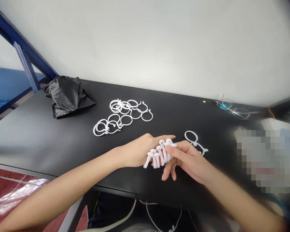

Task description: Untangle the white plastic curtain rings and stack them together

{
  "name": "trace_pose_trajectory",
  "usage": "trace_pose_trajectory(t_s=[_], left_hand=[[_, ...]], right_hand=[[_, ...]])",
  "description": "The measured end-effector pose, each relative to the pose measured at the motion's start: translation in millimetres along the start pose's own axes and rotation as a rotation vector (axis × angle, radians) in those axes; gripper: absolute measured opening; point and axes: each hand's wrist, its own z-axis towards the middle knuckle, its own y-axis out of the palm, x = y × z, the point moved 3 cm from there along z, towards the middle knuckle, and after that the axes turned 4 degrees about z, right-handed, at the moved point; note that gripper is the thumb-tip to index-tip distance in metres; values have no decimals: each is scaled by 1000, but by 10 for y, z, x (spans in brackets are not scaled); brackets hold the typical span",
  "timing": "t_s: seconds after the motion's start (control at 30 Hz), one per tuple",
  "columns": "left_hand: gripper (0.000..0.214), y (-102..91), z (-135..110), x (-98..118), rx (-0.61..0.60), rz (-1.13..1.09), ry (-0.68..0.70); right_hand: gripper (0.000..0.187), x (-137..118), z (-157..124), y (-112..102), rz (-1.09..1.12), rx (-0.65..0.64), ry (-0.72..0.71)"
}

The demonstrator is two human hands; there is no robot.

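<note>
My left hand (137, 149) reaches in from the left with fingers stretched out, and several white plastic rings (160, 154) are threaded onto them. My right hand (188, 161) comes from the right and pinches the outermost ring on those fingers. One more white ring (194, 139) lies on the black table (38, 135) just behind my right hand. A loose pile of white rings (123, 116) lies farther back, left of centre.
A crumpled black plastic bag (66, 95) sits at the table's back left. Glasses (233, 109) lie at the back right by the white wall. A blue metal frame (24, 51) stands at left. Cables hang under the table's front edge.
</note>
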Motion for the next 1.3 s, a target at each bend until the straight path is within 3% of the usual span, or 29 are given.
trace_pose_trajectory(t_s=[0.07, 0.27, 0.47, 0.57, 0.67, 0.8, 1.03, 1.3], left_hand=[[61, 22, -2, -23, 5, 43, 16], [33, 34, -1, -53, 40, 148, 41], [14, 15, -7, -79, 67, 292, -1], [16, 0, -7, -77, 59, 339, -18], [12, -25, -1, -64, 49, 408, -16], [10, -72, 6, -45, 77, 489, -17], [15, -54, -5, 6, 113, 639, 194], [19, -85, -4, 10, 139, 662, 258]], right_hand=[[42, -3, -6, 4, 34, -7, 24], [46, 11, -2, 1, 56, 4, 33], [38, 18, 7, -7, -50, 132, -4], [35, -4, -20, -36, -182, 208, -39], [36, -30, -48, -63, -286, 194, -55], [38, -78, -56, -131, -277, 217, -83], [19, -40, -11, -112, -170, 160, -76], [20, -92, -27, -45, -278, 193, -247]])
